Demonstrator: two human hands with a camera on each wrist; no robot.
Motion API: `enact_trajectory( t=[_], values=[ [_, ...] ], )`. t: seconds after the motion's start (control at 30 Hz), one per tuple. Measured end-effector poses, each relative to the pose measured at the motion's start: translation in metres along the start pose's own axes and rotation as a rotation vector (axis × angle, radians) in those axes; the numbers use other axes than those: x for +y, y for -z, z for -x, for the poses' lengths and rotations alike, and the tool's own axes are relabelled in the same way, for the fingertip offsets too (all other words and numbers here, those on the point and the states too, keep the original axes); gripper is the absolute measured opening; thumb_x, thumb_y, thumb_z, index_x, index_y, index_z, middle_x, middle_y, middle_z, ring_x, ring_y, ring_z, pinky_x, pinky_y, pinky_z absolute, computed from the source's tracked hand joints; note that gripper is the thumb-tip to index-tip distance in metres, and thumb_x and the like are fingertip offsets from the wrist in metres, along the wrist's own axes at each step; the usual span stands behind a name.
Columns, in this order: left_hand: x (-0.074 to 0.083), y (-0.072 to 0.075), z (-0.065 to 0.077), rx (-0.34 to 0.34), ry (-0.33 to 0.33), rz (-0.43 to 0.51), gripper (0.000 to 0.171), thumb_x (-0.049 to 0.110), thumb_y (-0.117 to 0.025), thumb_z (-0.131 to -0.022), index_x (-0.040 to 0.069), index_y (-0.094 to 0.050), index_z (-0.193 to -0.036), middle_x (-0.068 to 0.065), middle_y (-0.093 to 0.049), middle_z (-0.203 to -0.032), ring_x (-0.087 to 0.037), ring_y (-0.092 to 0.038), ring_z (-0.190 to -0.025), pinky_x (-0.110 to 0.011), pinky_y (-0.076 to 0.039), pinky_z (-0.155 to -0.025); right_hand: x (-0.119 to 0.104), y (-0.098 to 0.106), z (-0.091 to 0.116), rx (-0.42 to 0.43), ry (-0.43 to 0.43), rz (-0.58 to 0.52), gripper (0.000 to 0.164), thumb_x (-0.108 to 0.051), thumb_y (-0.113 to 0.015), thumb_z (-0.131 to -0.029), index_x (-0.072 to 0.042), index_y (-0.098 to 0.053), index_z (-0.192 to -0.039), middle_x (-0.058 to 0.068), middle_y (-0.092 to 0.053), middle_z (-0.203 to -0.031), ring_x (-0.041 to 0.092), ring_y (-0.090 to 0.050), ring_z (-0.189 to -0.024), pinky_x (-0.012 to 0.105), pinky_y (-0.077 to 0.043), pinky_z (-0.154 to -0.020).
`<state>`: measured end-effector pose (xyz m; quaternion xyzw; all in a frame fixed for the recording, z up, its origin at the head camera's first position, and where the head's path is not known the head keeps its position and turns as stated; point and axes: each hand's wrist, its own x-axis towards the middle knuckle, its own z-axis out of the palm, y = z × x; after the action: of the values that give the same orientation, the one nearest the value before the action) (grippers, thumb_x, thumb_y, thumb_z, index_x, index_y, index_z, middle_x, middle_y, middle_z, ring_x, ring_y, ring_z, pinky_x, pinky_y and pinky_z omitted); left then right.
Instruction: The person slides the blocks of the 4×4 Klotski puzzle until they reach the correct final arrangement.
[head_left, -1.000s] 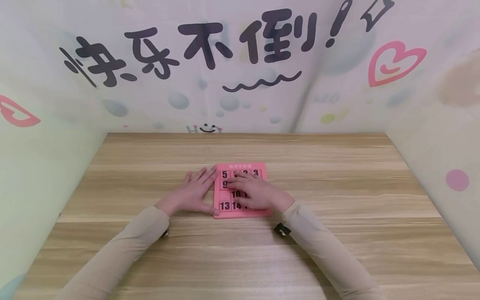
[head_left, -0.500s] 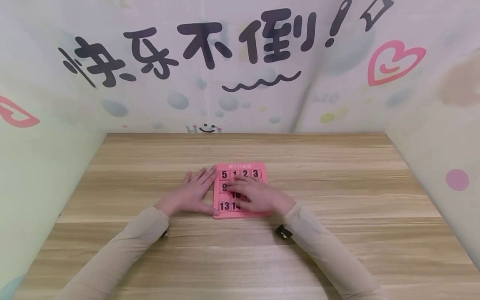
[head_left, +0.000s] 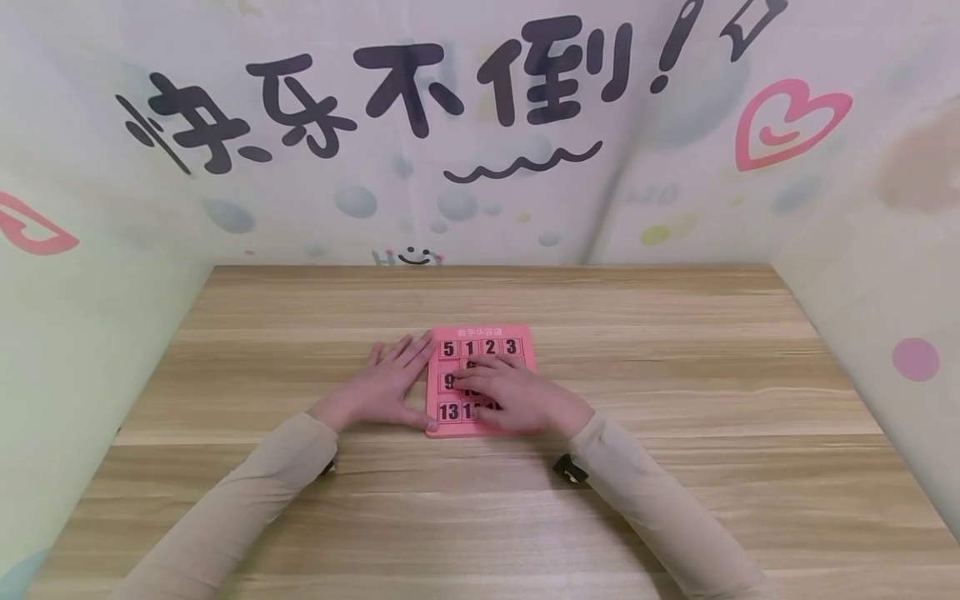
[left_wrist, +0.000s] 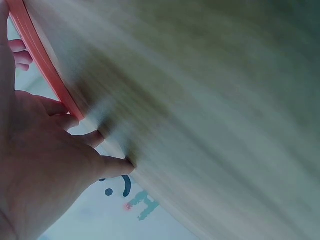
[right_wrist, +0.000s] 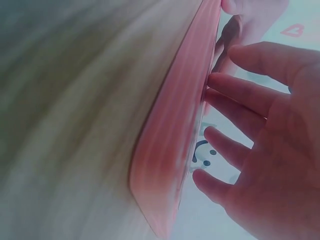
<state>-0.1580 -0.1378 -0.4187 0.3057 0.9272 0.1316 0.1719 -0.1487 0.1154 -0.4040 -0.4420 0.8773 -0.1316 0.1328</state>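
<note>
On the table lies a pink sliding number puzzle [head_left: 480, 431] with black numbered tiles; 5, 1, 2 and 3 show along its far row. My left hand [head_left: 382, 390] lies spread beside it, fingertips and thumb against its left edge. My right hand [head_left: 519, 393] reaches over from the right, fingers extended, with fingertips at the 9 tile [head_left: 447, 383]. That tile sits in the left column, with a gap on its far side, above the 13 tile [head_left: 448, 412]. Several right-side tiles are hidden under this hand. In the right wrist view the fingers [right_wrist: 235, 92] reach the puzzle's top face.
The wood-grain table [head_left: 480, 517] extends all around the puzzle. A printed white wall covering [head_left: 315, 200] stands behind and at both sides. Black wrist devices [head_left: 570, 468] show under the sleeves.
The 9 tile has slid towards me down the left column, with the right fingertips following it. The right hand has shifted slightly nearer; the left hand stays in place.
</note>
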Motion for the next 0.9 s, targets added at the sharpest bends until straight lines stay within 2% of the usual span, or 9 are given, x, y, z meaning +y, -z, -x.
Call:
enact_trajectory(
  t=[0.43,0.9],
  values=[
    [-0.0014,-0.0014,-0.0015,-0.008,0.013,-0.001,0.123,0.077,-0.061,-0.072,0.006,-0.004,-0.155,-0.009,0.005,-0.161,-0.037,0.002,-0.145,-0.064,0.003,-0.110,-0.0021,-0.0025,0.0032,0.017,0.041,-0.002,0.046,-0.024,-0.055,-0.097,-0.007,-0.052,-0.139,0.005,-0.049,-0.144,0.033,-0.025,-0.141,0.054,-0.014,-0.115],
    [-0.0016,-0.0015,-0.0014,-0.005,-0.001,-0.004,0.123,0.076,-0.062,-0.072,0.005,-0.006,-0.155,-0.010,0.004,-0.161,-0.038,0.001,-0.144,-0.065,0.002,-0.109,-0.0069,-0.0043,0.0065,0.017,0.022,0.002,0.046,-0.025,-0.055,-0.097,-0.007,-0.052,-0.139,0.005,-0.049,-0.144,0.032,-0.026,-0.141,0.053,-0.014,-0.115]
  ],
)
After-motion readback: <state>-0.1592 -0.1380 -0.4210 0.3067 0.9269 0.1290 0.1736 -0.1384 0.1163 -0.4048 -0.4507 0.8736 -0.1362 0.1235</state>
